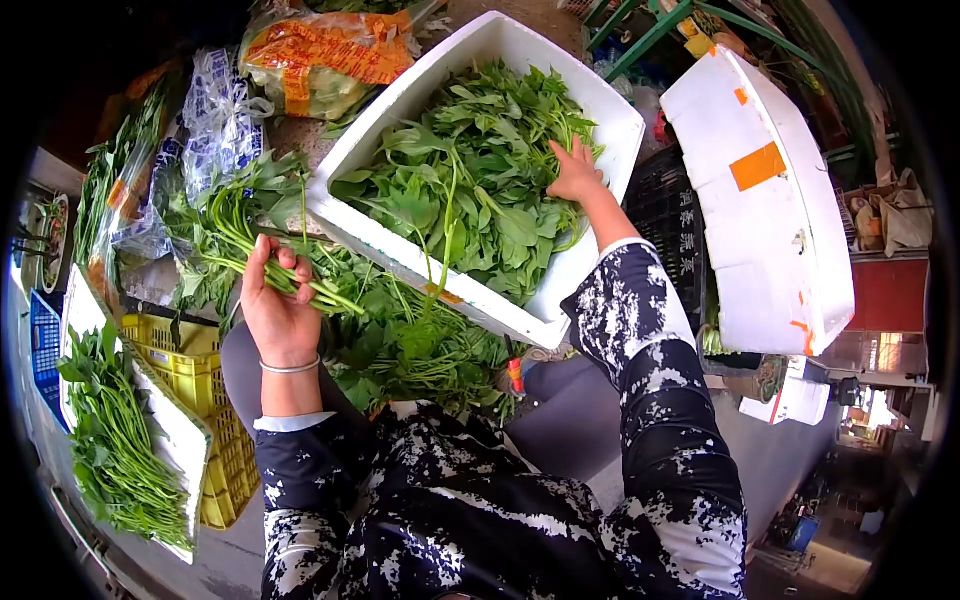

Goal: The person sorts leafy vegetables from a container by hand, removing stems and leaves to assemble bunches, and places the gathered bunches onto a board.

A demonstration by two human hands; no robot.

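My left hand (276, 312) is closed around the stems of a bunch of leafy greens (232, 228), its leaves pointing up and away to the left. A white foam box (606, 108) stands tilted in front of me, filled with more leafy greens (485, 150). Inside its right side, my right hand (578, 176) rests against those leaves with thumb and fingers apart. Below the box, between my knees, lies a heap of loose greens (415, 345) with long stems.
At left, a white foam lid (190, 470) carries a pile of greens (125, 440) beside yellow crates (225, 460). Plastic-bagged vegetables (325, 55) lie at the back. On the right are a black crate (660, 200) and another white foam box (765, 220).
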